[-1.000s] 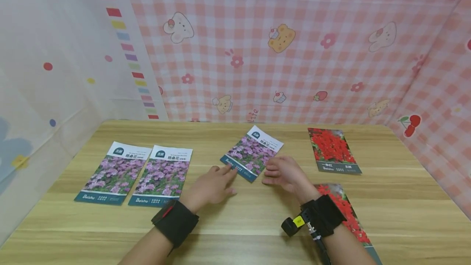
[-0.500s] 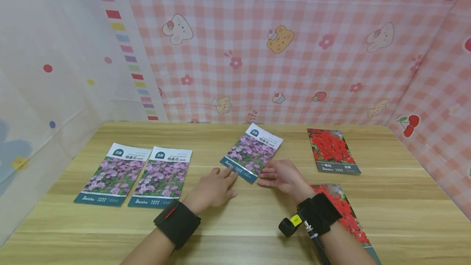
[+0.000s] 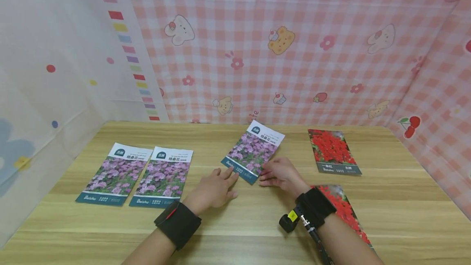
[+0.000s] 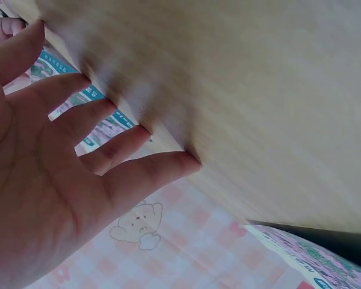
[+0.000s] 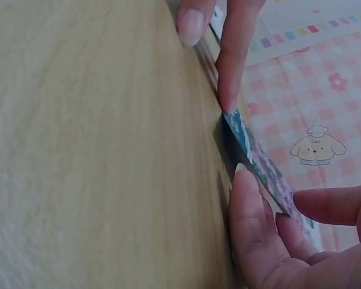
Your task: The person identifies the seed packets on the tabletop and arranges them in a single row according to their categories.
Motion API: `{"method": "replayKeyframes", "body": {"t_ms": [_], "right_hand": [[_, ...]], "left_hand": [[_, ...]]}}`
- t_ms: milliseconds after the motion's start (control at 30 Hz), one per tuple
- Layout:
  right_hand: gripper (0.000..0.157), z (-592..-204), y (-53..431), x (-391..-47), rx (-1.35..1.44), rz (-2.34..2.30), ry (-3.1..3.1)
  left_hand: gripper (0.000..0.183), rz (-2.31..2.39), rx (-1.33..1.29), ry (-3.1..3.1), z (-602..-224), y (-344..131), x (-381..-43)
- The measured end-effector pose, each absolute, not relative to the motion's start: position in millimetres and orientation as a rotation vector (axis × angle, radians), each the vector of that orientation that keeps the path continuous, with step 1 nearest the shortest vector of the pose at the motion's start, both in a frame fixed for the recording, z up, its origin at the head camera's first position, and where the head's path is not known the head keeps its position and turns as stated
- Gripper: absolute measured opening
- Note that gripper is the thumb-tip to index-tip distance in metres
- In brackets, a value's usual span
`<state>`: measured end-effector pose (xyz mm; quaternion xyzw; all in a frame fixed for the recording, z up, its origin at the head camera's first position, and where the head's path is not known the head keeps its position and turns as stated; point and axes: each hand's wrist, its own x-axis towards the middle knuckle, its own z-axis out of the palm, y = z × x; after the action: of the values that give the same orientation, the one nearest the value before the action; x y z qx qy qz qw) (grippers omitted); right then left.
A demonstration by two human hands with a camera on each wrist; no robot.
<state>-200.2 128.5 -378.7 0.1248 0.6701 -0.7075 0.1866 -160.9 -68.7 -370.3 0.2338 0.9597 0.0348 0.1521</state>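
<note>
A seed packet with pink-purple flowers point(image 3: 254, 150) lies askew near the middle of the table. My right hand point(image 3: 281, 175) pinches its right edge; in the right wrist view the thumb is above the packet point(image 5: 262, 159) and the fingers are beneath, so that side is raised slightly. Fingertips of my left hand point(image 3: 213, 187) touch the packet's lower teal band. The left wrist view shows that hand's fingers point(image 4: 132, 144) spread and fairly straight, tips down on the wood. Two matching purple-flower packets point(image 3: 114, 175) rest side by side, left of my left hand.
A red-flower packet point(image 3: 333, 148) lies at the right rear of the wooden table point(image 3: 235, 232). Another red-flower packet point(image 3: 344, 207) is partly hidden under my right forearm. Patterned cloth walls point(image 3: 235, 52) close off the back and both sides.
My right thumb and fingers have closed on the middle packet's right edge. The packet's far end has shifted slightly away and up. My left hand has hardly moved.
</note>
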Motion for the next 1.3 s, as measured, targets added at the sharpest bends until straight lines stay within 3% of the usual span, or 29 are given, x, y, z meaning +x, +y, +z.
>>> {"method": "replayKeyframes", "body": {"t_ms": [167,500,1300], "right_hand": [[0.003,-379.8,127.9,-201.0,0.345,-1.964,1.935],[0.002,-380.5,126.3,-201.4,0.352,-1.953,1.972],[0.008,-379.3,131.6,-197.4,0.285,-2.069,1.889]], "left_hand": [[0.054,0.100,0.662,2.746,-370.8,-68.4,-160.8],[0.054,0.135,0.658,2.761,-372.8,-68.1,-160.5],[0.054,0.425,0.606,2.792,-365.7,-74.7,-157.4]]}}
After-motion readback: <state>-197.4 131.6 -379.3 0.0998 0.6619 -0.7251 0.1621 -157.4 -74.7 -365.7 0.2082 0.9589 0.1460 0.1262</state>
